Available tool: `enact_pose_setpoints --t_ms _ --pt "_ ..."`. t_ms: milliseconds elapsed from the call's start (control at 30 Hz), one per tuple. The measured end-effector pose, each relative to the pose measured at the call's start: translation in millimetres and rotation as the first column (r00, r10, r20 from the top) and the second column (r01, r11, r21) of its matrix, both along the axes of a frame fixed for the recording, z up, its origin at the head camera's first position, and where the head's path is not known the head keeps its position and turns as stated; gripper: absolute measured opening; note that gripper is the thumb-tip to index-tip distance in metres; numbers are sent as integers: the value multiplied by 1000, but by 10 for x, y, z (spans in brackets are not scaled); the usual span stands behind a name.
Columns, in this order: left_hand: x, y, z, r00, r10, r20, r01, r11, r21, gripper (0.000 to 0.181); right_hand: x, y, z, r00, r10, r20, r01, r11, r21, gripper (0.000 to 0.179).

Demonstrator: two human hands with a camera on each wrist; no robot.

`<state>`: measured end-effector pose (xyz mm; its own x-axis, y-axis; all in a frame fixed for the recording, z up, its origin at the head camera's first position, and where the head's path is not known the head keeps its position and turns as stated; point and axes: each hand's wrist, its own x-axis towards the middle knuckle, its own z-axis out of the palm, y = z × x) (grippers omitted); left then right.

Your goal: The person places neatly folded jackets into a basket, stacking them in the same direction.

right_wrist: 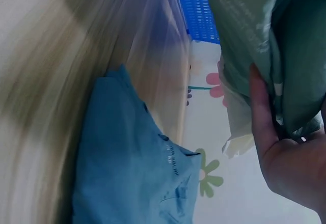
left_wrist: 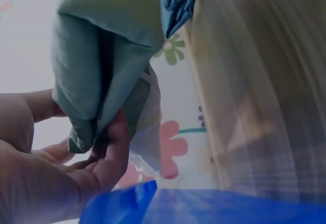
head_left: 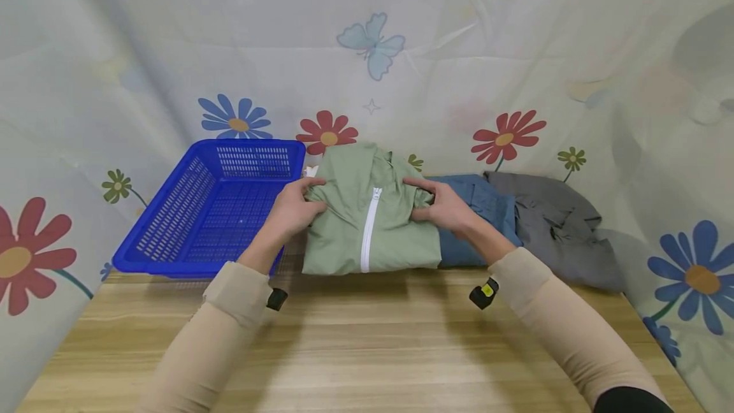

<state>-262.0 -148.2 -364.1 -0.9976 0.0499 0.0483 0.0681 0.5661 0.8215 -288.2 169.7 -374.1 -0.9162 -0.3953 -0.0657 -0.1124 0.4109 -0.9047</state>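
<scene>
A folded light green jacket (head_left: 338, 234) with a white zipper down its front is held up between both hands, zipper side facing the head camera. My left hand (head_left: 295, 208) grips its left side, thumb on the front; in the left wrist view the fingers curl round the folded green edge (left_wrist: 84, 81). On the opposite side my right hand (head_left: 444, 206) grips the jacket, and the right wrist view shows the folded layers (right_wrist: 300, 61) between thumb and fingers. The wrist views show the jacket raised over the wooden table (head_left: 355, 343).
A blue plastic basket (head_left: 134, 259) stands at the left, close to the left hand. Right of the jacket lie a folded blue garment (head_left: 476, 193) and a dark grey garment (head_left: 568, 234). A flower-printed curtain (head_left: 275, 69) hangs behind the table.
</scene>
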Motion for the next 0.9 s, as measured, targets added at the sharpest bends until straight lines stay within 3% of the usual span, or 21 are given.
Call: enact_pose_setpoints --t_ms 333,600,900 --pt "54 -299 185 998 -46 33 43 996 75 55 -22 -145 137 999 46 26 -41 985 -169 75" --pt "68 -505 347 998 -56 21 54 995 81 55 -22 -347 256 998 59 18 -54 974 -219 75" --pt "14 -838 452 994 -80 68 76 996 56 58 -40 -653 346 996 63 -56 -74 974 -215 73"
